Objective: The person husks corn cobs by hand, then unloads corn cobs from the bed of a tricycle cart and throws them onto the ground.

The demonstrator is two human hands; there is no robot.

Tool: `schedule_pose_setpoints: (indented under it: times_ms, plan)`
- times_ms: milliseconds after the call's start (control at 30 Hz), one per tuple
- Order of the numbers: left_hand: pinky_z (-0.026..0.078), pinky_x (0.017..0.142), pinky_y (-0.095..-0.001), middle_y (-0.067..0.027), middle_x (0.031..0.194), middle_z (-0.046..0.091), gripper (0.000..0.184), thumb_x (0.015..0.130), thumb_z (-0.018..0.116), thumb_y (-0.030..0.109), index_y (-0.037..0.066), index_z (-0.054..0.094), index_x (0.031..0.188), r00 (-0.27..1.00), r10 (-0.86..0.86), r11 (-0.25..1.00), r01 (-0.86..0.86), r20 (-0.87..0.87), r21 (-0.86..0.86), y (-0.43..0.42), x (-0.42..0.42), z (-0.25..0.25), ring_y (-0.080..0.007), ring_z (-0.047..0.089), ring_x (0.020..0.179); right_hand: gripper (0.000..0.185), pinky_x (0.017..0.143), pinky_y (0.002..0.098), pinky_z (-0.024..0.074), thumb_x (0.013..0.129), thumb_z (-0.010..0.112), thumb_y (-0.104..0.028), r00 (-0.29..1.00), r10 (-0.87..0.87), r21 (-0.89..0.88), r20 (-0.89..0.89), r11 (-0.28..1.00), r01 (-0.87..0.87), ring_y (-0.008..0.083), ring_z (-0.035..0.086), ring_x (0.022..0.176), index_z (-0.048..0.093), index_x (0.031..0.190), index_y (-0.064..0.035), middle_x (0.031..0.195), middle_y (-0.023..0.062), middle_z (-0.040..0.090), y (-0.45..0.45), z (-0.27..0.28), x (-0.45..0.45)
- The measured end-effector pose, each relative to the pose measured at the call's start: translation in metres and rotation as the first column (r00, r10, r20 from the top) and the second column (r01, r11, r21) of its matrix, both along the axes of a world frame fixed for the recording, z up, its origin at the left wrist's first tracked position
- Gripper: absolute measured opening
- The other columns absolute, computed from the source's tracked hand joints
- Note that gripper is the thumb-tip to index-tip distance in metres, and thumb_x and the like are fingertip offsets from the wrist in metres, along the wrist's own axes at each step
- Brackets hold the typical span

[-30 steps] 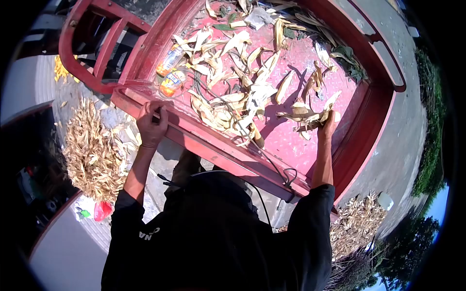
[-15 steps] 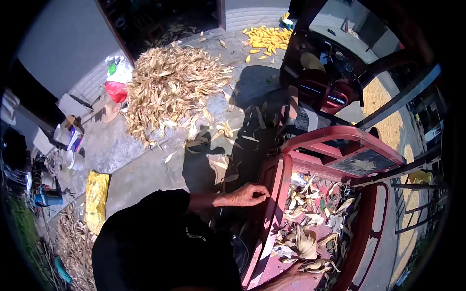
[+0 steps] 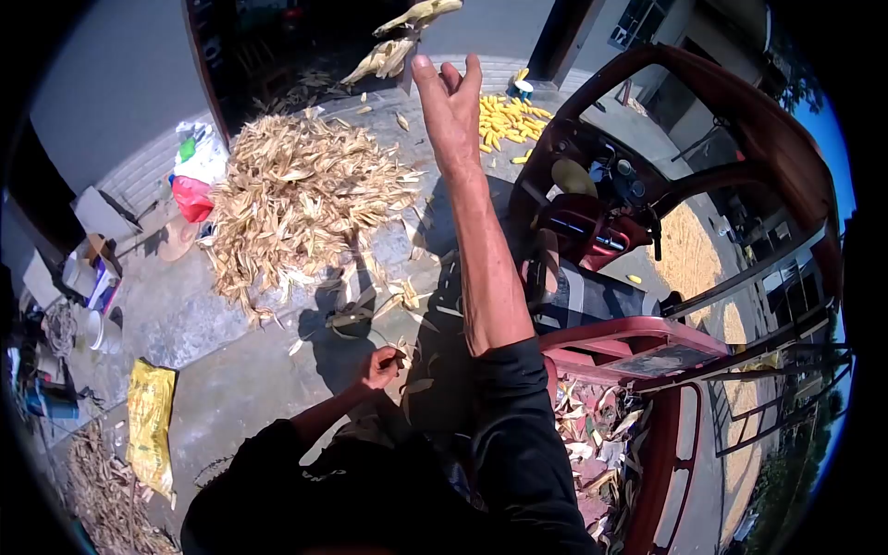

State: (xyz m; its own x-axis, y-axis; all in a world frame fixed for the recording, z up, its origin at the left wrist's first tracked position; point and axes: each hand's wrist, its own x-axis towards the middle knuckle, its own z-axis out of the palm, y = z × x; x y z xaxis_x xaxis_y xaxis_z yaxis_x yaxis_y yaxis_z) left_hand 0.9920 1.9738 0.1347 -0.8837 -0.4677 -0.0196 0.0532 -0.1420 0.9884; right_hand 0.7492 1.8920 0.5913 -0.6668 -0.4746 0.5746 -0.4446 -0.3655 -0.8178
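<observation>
My right hand is raised at arm's length, fingers apart. Just beyond its fingertips, two husk-covered ears of corn are in the air: a lower ear and an upper ear. Both look clear of the fingers. My left hand is low in front of my body, its fingers curled in, with nothing visible in them. A large heap of dry corn husks lies on the concrete ahead. Yellow husked corn cobs are piled by the wall.
At my right stands a red three-wheeled cargo vehicle, its bed strewn with husks. A yellow sack and loose husks lie at left. White and red bags are beside the heap. Grain covers ground beyond the vehicle.
My right hand has come up out of the vehicle bed and swung forward, and two ears of corn now fly ahead of it. My left hand has moved left, away from the bed's side.
</observation>
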Motion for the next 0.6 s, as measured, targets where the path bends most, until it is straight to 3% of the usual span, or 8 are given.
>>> schedule_pose_setpoints:
  times_ms: [100,200,300,333,367,433,467,600]
  plan:
    - [0.049,0.065,-0.0243,-0.0041,0.084,0.062,0.016,0.091,0.053,0.001,0.001,0.061,0.104,0.999,0.016,1.0,-0.017,0.035,0.018,-0.022,0.02,-0.003,-0.0088,0.059,0.074,0.083,0.101,0.0357,0.043,0.087,0.071,-0.029,0.917,0.393,0.02,0.063,0.918,-0.395,0.0288,0.053,0.12,0.022,0.145,0.0039,0.126,0.0226,0.054,0.051,-0.039,0.099]
    - [0.048,0.066,-0.0239,-0.0028,0.079,0.061,0.016,0.089,0.055,0.0,0.001,0.062,0.104,0.99,-0.078,0.986,0.093,0.114,-0.139,-0.038,0.031,-0.026,-0.008,0.057,0.072,0.064,0.091,0.039,0.0478,0.088,0.066,-0.021,0.883,0.461,0.465,-0.087,0.803,-0.373,0.0293,0.061,0.106,0.035,0.141,-0.0019,0.113,0.0183,0.061,0.129,-0.142,0.108]
    - [0.047,0.066,-0.0242,-0.0018,0.08,0.061,0.017,0.088,0.057,0.0,0.002,0.063,0.104,0.969,-0.191,0.92,0.231,0.154,-0.316,-0.033,0.031,-0.021,-0.0085,0.056,0.072,0.045,0.079,0.0312,0.0491,0.092,0.062,-0.02,0.981,0.043,0.582,0.191,0.8,-0.148,0.0192,0.062,0.088,0.049,0.127,0.0048,0.092,0.0122,0.063,0.245,-0.217,0.11]
    - [0.046,0.067,-0.0226,-0.0005,0.081,0.061,0.015,0.089,0.058,0.001,0.002,0.064,0.103,0.957,-0.259,0.957,0.273,0.129,-0.098,-0.03,0.028,-0.027,-0.0075,0.055,0.072,0.042,0.08,0.0302,0.0493,0.093,0.062,-0.021,0.949,-0.149,0.606,0.277,0.793,-0.053,0.0156,0.062,0.088,0.052,0.123,0.0066,0.091,0.0099,0.064,0.288,-0.23,0.116]
    - [0.046,0.067,-0.0226,-0.0005,0.081,0.061,0.015,0.089,0.058,0.001,0.002,0.064,0.103,0.928,-0.337,0.931,0.353,0.159,-0.09,-0.026,0.022,-0.025,-0.0075,0.055,0.072,0.039,0.079,0.0294,0.0497,0.094,0.061,-0.022,0.909,-0.307,0.578,0.282,0.811,0.095,0.014,0.062,0.088,0.053,0.121,0.0063,0.09,0.0073,0.064,0.332,-0.241,0.124]
    - [0.044,0.068,-0.0205,0.0005,0.082,0.061,0.015,0.091,0.06,0.004,0.001,0.062,0.105,0.883,-0.421,0.903,0.429,0.208,0.01,-0.016,-0.004,-0.014,-0.0062,0.054,0.072,0.031,0.072,0.0268,0.0485,0.095,0.06,-0.021,0.643,-0.555,0.475,0.528,0.821,0.319,0.0092,0.056,0.08,0.057,0.114,0.0044,0.085,0.0034,0.061,0.41,-0.253,0.144]
    - [0.044,0.068,-0.0199,0.0005,0.083,0.061,0.015,0.091,0.06,0.005,0.0,0.061,0.106,0.861,-0.447,0.881,0.471,0.241,-0.051,-0.008,-0.019,-0.004,-0.0058,0.054,0.073,0.031,0.069,0.0247,0.0488,0.095,0.059,-0.022,0.632,-0.669,0.557,0.391,0.718,0.416,0.0099,0.058,0.077,0.057,0.112,0.004,0.084,0.0041,0.062,0.46,-0.266,0.15]
    - [0.046,0.073,-0.0208,-0.0011,0.091,0.063,0.012,0.091,0.06,0.003,0.001,0.062,0.103,0.804,-0.562,0.797,0.589,0.193,-0.132,0.051,-0.09,0.05,-0.0065,0.056,0.078,0.031,0.072,0.0285,0.0543,0.094,0.06,-0.024,0.219,-0.817,0.526,0.534,0.524,0.67,0.0156,0.065,0.075,0.059,0.107,0.0042,0.086,0.009,0.065,0.609,-0.293,0.207]
